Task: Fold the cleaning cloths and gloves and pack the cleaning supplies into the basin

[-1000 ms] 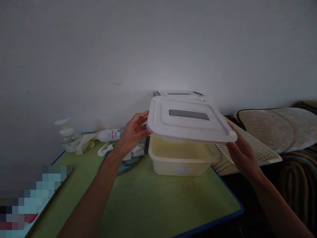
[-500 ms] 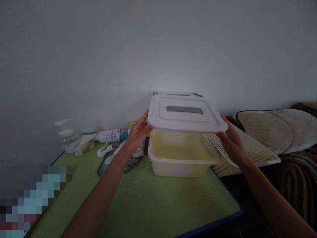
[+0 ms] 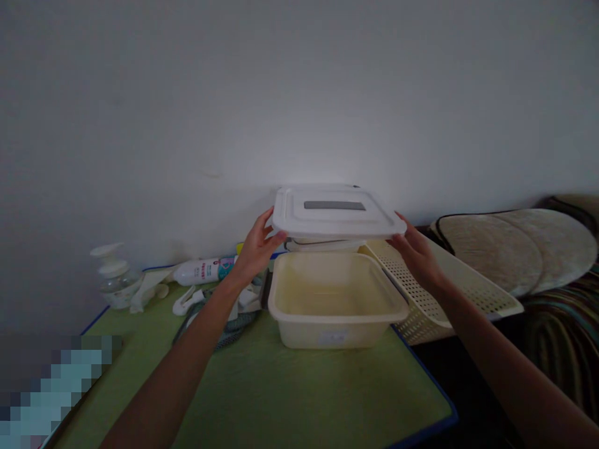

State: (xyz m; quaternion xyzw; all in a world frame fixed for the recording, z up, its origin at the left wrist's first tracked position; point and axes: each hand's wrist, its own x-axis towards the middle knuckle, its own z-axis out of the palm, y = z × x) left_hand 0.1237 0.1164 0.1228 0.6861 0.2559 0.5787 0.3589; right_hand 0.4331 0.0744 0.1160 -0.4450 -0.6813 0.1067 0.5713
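A white lid (image 3: pixel 334 221) with a grey strip in its middle is held level between my two hands. My left hand (image 3: pixel 257 246) grips its left edge, thumb and fingers closed on the rim. On the opposite side, my right hand (image 3: pixel 416 252) is closed on the right corner. Below and nearer to me stands a cream plastic storage box (image 3: pixel 337 333) on the table, uncovered, with nothing visible inside. A dark latch hangs at the box's left side. Behind the lid, part of another white lidded box (image 3: pixel 327 245) shows near the wall.
The green table (image 3: pixel 290 399) has a blue edge. To the left are a pump bottle (image 3: pixel 119 284), a white spray can (image 3: pixel 201 271) and a grey mesh item (image 3: pixel 238 330). A perforated cream basket (image 3: pixel 421 312) sits at the right, beside a beige cushion (image 3: pixel 510 249).
Both hands have carried the lid farther back toward the wall, away from above the box. More of the box's inside shows now. The view has shifted slightly.
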